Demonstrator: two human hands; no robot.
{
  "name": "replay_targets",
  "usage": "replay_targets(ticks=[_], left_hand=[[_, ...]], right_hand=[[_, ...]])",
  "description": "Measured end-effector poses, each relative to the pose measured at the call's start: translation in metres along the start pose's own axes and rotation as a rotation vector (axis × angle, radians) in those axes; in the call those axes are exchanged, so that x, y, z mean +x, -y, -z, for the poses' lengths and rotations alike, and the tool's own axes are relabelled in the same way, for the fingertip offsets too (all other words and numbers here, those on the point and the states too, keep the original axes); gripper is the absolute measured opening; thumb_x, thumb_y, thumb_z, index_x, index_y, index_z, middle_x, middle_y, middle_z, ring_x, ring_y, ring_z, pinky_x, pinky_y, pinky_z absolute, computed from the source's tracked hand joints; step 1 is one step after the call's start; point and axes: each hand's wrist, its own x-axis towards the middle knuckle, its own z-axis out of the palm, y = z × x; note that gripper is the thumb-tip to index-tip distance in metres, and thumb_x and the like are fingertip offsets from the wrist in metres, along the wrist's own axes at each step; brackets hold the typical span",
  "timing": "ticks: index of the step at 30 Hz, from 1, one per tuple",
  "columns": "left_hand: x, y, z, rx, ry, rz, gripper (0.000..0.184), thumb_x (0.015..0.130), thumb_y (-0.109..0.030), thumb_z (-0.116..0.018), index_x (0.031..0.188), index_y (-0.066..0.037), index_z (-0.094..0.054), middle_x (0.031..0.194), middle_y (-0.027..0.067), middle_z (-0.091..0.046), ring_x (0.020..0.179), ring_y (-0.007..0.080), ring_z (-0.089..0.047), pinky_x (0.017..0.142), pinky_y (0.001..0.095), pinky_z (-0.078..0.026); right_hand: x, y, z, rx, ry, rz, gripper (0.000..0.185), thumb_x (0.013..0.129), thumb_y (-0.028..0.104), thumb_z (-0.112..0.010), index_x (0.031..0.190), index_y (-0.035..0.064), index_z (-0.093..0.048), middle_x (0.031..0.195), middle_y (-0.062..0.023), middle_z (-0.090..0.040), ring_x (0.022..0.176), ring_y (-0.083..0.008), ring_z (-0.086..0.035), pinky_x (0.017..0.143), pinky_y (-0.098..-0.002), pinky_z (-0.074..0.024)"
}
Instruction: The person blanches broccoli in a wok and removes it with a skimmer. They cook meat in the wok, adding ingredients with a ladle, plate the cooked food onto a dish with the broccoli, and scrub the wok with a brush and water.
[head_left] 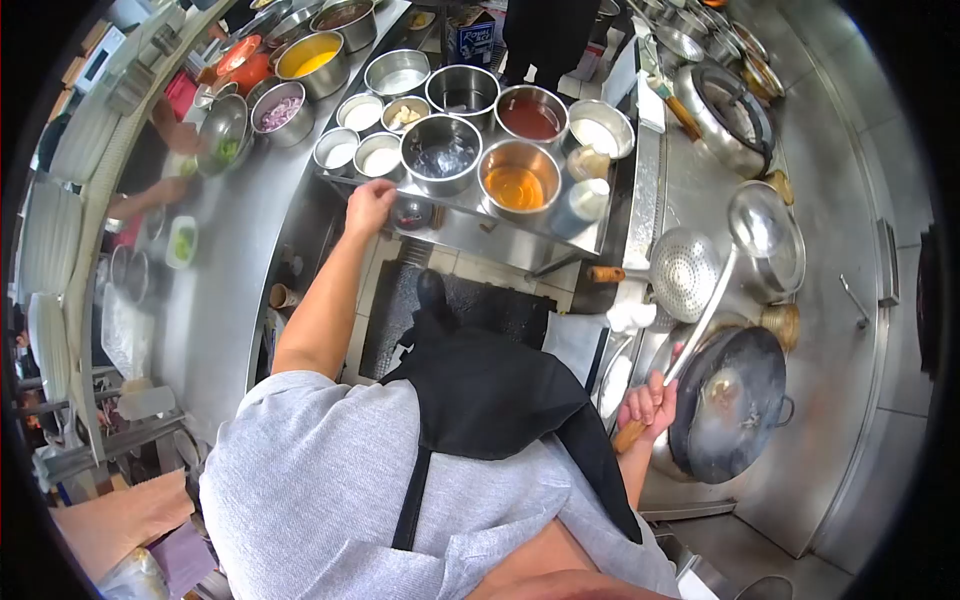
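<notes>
My left hand [370, 206] is at the near edge of the metal seasoning table, just below a small bowl of white seasoning [381, 160]. Its fingers are curled together, and whatever they may hold is too small to make out. The wooden end of a long metal ladle [712, 305] is gripped in my right hand [648, 408]. The ladle's round bowl points away, up and to the right. Beside my right hand, a dark wok [728, 405] steams on the stove, with a little food or liquid in its middle.
Steel pots of orange liquid [516, 187], red sauce [530, 118] and clear liquid [441, 160] crowd the table. A perforated skimmer [685, 275] lies left of the ladle. Squeeze bottles [582, 205] stand at the table's right corner. Another person's arms [150, 200] show at the left counter.
</notes>
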Motion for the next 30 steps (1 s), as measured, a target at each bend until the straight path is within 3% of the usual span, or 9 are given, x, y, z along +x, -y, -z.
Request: replay_targets(ticks=[3, 5, 7, 11, 12, 16, 20, 26, 30], left_hand=[[0.066, -0.003, -0.018, -0.028, -0.078, -0.117, 0.026, 0.083, -0.027, -0.066, 0.101, -0.01, -0.073, 0.089, 0.0128, -0.073, 0.083, 0.029, -0.07, 0.078, 0.0387, -0.053], [0.113, -0.017, -0.031, -0.037, -0.049, -0.224, 0.023, 0.082, -0.023, -0.069, 0.099, -0.007, -0.074, 0.089, 0.0134, -0.072, 0.082, 0.0257, -0.07, 0.076, 0.0347, -0.053], [0.155, -0.035, -0.049, -0.029, -0.041, -0.23, 0.025, 0.08, -0.023, -0.071, 0.099, -0.007, -0.073, 0.088, 0.0145, -0.071, 0.082, 0.0289, -0.068, 0.078, 0.0375, -0.052], [0.207, -0.066, -0.076, 0.134, 0.017, -0.377, 0.027, 0.078, -0.024, -0.074, 0.102, -0.012, -0.071, 0.102, 0.0159, -0.062, 0.097, 0.0329, -0.063, 0.087, 0.0427, -0.05], [0.213, -0.078, -0.075, 0.235, 0.157, -0.3, 0.029, 0.081, -0.024, -0.071, 0.108, -0.017, -0.07, 0.113, 0.0143, -0.058, 0.111, 0.0335, -0.058, 0.094, 0.0434, -0.049], [0.257, -0.063, -0.086, 0.352, 0.35, -0.483, 0.026, 0.08, -0.022, -0.071, 0.103, -0.011, -0.07, 0.105, 0.0165, -0.062, 0.102, 0.0344, -0.062, 0.089, 0.0421, -0.05], [0.277, -0.054, -0.027, 0.296, 0.461, -0.58, 0.022, 0.083, -0.019, -0.067, 0.101, -0.006, -0.068, 0.102, 0.0154, -0.065, 0.098, 0.034, -0.063, 0.085, 0.0432, -0.05], [0.26, -0.03, 0.061, 0.315, 0.208, -0.621, 0.02, 0.086, -0.019, -0.067, 0.096, -0.002, -0.067, 0.091, 0.019, -0.068, 0.085, 0.0368, -0.065, 0.075, 0.0428, -0.052], [0.197, -0.029, 0.105, -0.041, -0.124, -0.411, 0.017, 0.093, -0.016, -0.064, 0.096, 0.0, -0.067, 0.079, 0.0116, -0.07, 0.069, 0.0171, -0.069, 0.064, 0.0295, -0.053]], right_hand=[[0.03, -0.04, -0.028, -0.067, 0.037, -0.118, 0.051, 0.106, 0.02, -0.033, 0.153, 0.0153, -0.016, 0.067, 0.0006, -0.038, 0.037, -0.0049, -0.035, 0.037, -0.0233, -0.0361], [0.053, -0.068, -0.05, -0.164, -0.025, -0.168, 0.053, 0.105, 0.016, -0.034, 0.153, 0.0145, -0.015, 0.065, 0.0006, -0.038, 0.036, -0.0048, -0.035, 0.037, -0.0228, -0.0386], [0.08, -0.098, -0.07, -0.201, -0.01, -0.213, 0.055, 0.104, 0.016, -0.037, 0.154, 0.0146, -0.014, 0.065, 0.0004, -0.037, 0.036, -0.0049, -0.036, 0.037, -0.023, -0.0388], [0.128, -0.139, -0.107, -0.287, 0.008, -0.271, 0.057, 0.103, 0.017, -0.04, 0.154, 0.0148, -0.014, 0.066, 0.0, -0.038, 0.036, -0.0052, -0.037, 0.036, -0.0231, -0.0382], [0.135, -0.146, -0.116, -0.313, -0.001, -0.285, 0.058, 0.103, 0.017, -0.041, 0.154, 0.015, -0.014, 0.066, -0.0002, -0.039, 0.036, -0.0054, -0.037, 0.035, -0.023, -0.0371], [0.155, -0.155, -0.121, -0.386, -0.001, -0.335, 0.061, 0.102, 0.016, -0.044, 0.154, 0.0164, -0.013, 0.067, -0.0015, -0.04, 0.035, -0.006, -0.037, 0.033, -0.023, -0.0345], [0.18, -0.152, -0.116, -0.443, -0.016, -0.404, 0.063, 0.1, 0.014, -0.046, 0.154, 0.0169, -0.012, 0.066, -0.002, -0.039, 0.036, -0.0062, -0.038, 0.034, -0.0232, -0.036], [0.212, -0.143, -0.105, -0.546, -0.04, -0.455, 0.063, 0.098, 0.013, -0.048, 0.152, 0.0139, -0.015, 0.066, -0.0022, -0.04, 0.036, -0.0064, -0.04, 0.034, -0.0231, -0.0391], [0.223, -0.139, -0.102, -0.605, -0.027, -0.486, 0.065, 0.097, 0.013, -0.05, 0.152, 0.0136, -0.016, 0.064, -0.0021, -0.04, 0.035, -0.0065, -0.039, 0.033, -0.023, -0.0385]])
